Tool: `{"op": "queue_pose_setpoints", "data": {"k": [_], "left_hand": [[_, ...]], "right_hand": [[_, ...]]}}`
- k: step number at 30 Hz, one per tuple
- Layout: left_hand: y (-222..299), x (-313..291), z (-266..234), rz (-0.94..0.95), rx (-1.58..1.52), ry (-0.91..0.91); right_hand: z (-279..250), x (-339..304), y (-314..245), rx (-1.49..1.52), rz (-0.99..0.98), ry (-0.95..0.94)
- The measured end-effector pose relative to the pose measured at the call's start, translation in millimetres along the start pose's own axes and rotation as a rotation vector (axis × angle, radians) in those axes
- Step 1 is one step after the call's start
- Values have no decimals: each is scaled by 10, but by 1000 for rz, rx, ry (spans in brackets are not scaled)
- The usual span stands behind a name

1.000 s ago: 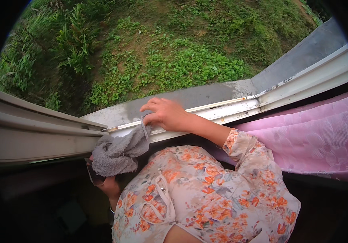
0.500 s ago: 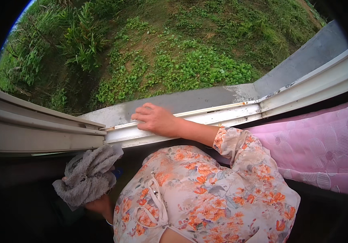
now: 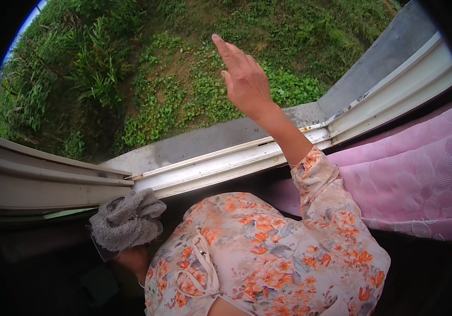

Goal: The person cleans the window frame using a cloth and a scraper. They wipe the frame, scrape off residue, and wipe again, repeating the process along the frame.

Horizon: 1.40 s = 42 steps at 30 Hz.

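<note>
My right hand [image 3: 248, 83] is raised beyond the window sill, above the ground outside, its index finger stretched out and nothing in it. Below it runs the white window track [image 3: 210, 172], marked with dark specks and rusty spots. Low at the left, my left hand [image 3: 132, 258] holds up a bunched grey cloth [image 3: 127, 218], which hides most of the fingers. A thin, flat edge [image 3: 102, 252] of something sticks out under the cloth; I cannot tell what it is.
The off-white window frame [image 3: 52, 179] closes in the left side. A grey concrete ledge [image 3: 194, 138] lies outside the track. At the right hangs a pink patterned curtain [image 3: 410, 174]. Green plants [image 3: 178, 100] cover the slope outside.
My right hand has lifted off the window track and moved outward and right, its fingers straightening. My left hand with the grey cloth has shifted slightly right.
</note>
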State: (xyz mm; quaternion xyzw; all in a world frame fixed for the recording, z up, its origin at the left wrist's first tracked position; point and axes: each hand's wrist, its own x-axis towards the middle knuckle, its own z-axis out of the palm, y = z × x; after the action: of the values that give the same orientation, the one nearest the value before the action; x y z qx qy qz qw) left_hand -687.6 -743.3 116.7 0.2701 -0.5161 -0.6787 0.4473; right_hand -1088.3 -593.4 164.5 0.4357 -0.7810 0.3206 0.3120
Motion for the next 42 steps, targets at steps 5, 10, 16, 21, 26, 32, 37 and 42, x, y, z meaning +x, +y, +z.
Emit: {"op": "queue_pose_setpoints", "data": {"k": [5, 10, 16, 21, 26, 32, 37, 42], "left_hand": [[-7, 161, 473, 104, 74, -188], [-6, 324, 899, 303, 258, -339], [-124, 401, 1062, 247, 248, -412], [-289, 600, 1043, 113, 336, -543], [-337, 704, 1221, -56, 406, -697], [-376, 799, 1523, -270, 905, -1128], [-579, 930, 1680, -316, 913, -1256], [-661, 1102, 1764, -588, 881, -1292]], "right_hand": [[-101, -531, -553, 905, 137, -514], [-309, -884, -1135, 1220, 65, -661], [-476, -1068, -1006, 1087, 243, -532], [-1014, -1309, -856, 1428, 798, -473], [-1635, -1531, -496, 1361, 922, 327], [-2109, -1557, -147, 786, 1008, 975], [-1824, -1996, 397, 300, 1112, 549], [-1302, -2110, 437, -789, 723, -239]]}}
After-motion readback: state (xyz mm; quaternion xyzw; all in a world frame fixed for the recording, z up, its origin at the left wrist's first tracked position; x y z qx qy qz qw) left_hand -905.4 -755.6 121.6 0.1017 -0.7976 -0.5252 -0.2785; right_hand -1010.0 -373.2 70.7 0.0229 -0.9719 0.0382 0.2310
